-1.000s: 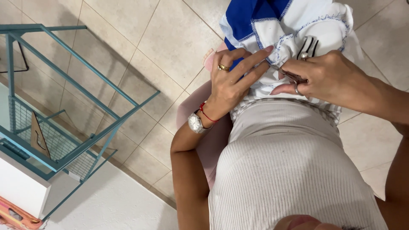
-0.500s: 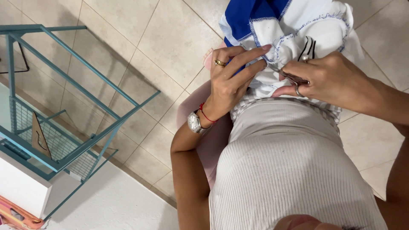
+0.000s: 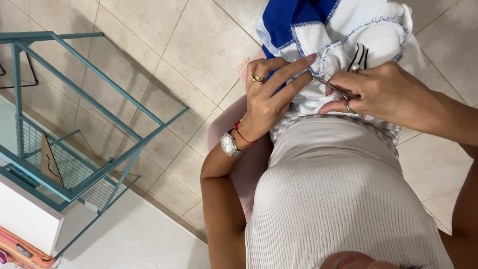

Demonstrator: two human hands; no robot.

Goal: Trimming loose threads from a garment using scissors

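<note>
A white and blue cloth (image 3: 343, 30) with blue stitched edges lies bunched on my lap. My left hand (image 3: 271, 97), with a gold ring and a wristwatch, presses flat on the cloth, its fingers stretched toward the stitched edge. My right hand (image 3: 383, 94) grips small metal scissors (image 3: 334, 88), whose tips point left at the cloth's edge just by my left fingertips. A ring shows on the right hand too. The blades are mostly hidden by my fingers.
A teal metal-frame rack (image 3: 74, 139) with a wire-mesh shelf stands to the left on the beige tiled floor (image 3: 189, 45). A white surface (image 3: 134, 239) lies at the lower left. My ribbed white top (image 3: 338, 199) fills the lower middle.
My left fingers have slid a little along the cloth and my right hand with the scissors has shifted closer to them.
</note>
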